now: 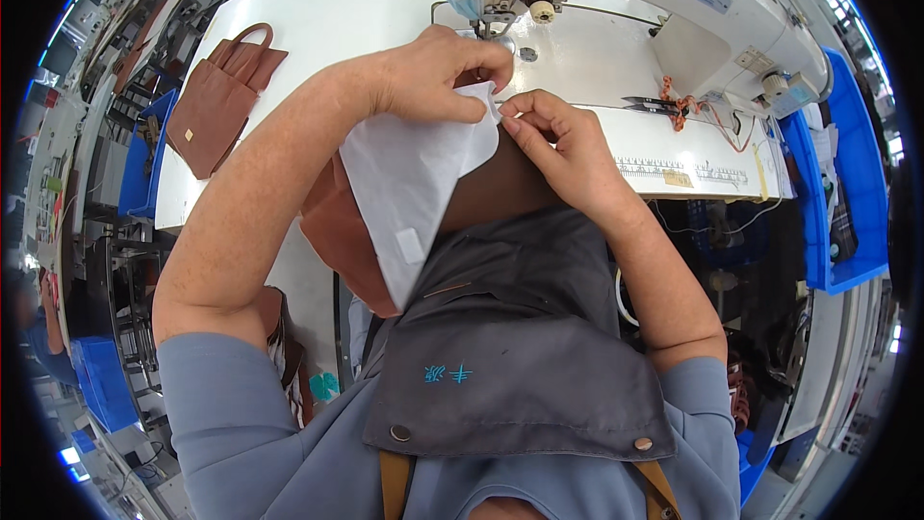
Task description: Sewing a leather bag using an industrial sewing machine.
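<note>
In front of the sewing machine needle area, my left hand [433,77] pinches the upper corner of a white lining piece [409,169], its thumb lying over the fabric. My right hand [568,144] has thumb and forefinger pressed together at the same corner's edge; what exactly lies between those fingertips is too small to make out. The lining hangs down toward my lap, with a small pale tag on it. Brown leather-like material [346,250] shows at its left side, and a darker brown panel [505,188] spreads beneath my right hand.
The white sewing machine [703,19] stands just beyond my hands. Black-bladed scissors [650,104] with orange wrapping lie right, above a ruler [664,169] along the table edge. A brown handbag [207,120] rests at left. Blue bins [857,212] flank the white table [318,10].
</note>
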{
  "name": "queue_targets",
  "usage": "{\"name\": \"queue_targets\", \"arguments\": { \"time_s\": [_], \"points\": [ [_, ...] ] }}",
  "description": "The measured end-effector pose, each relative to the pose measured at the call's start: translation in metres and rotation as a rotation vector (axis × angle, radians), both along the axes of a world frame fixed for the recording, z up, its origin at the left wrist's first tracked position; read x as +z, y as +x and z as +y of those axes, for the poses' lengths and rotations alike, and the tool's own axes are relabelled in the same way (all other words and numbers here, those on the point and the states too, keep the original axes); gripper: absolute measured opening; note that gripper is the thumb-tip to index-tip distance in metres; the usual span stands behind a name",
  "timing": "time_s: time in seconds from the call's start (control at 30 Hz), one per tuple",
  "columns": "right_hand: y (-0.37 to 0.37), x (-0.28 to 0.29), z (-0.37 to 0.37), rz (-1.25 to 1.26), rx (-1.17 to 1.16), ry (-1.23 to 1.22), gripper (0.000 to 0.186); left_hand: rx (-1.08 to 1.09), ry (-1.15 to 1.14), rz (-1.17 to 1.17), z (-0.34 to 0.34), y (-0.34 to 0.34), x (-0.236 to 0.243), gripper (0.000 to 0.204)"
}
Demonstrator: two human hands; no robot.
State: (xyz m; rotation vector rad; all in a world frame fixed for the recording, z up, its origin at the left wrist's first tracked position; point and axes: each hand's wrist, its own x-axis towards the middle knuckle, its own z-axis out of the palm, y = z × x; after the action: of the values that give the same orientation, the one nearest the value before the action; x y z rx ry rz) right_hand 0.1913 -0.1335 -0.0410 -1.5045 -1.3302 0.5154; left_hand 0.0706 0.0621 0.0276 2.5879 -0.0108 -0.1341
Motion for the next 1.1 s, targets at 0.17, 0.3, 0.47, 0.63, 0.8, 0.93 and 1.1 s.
{"name": "queue_targets", "arguments": {
  "time_s": [0.17,0.3,0.47,0.63,0.8,0.93,1.1],
  "points": [
    [0.010,0.011,-0.007,0.003,0.059,-0.059,0.013,0.009,-0.053,-0.155,-0.018,-0.020,-0.007,0.018],
    [0.007,0.026,-0.006,-0.088,0.127,-0.047,0.014,0.078,0.022,-0.206,-0.027,-0.036,-0.006,0.014],
    [0.003,0.034,-0.001,-0.120,0.200,-0.004,0.014,0.122,-0.181,-0.216,-0.031,-0.045,0.008,0.018],
    [-0.006,0.053,-0.008,0.006,0.255,-0.127,0.016,0.085,-0.023,-0.380,-0.046,-0.065,0.022,0.018],
    [-0.025,0.060,-0.015,0.158,0.217,-0.168,0.016,0.150,-0.052,-0.351,-0.054,-0.086,0.028,0.013],
    [-0.028,0.065,-0.017,0.162,0.219,-0.135,0.016,0.176,0.104,-0.267,-0.067,-0.097,0.038,0.011],
    [-0.026,0.069,-0.024,0.257,0.234,-0.150,0.014,0.198,0.128,-0.392,-0.080,-0.102,0.042,0.010]
  ]
}}
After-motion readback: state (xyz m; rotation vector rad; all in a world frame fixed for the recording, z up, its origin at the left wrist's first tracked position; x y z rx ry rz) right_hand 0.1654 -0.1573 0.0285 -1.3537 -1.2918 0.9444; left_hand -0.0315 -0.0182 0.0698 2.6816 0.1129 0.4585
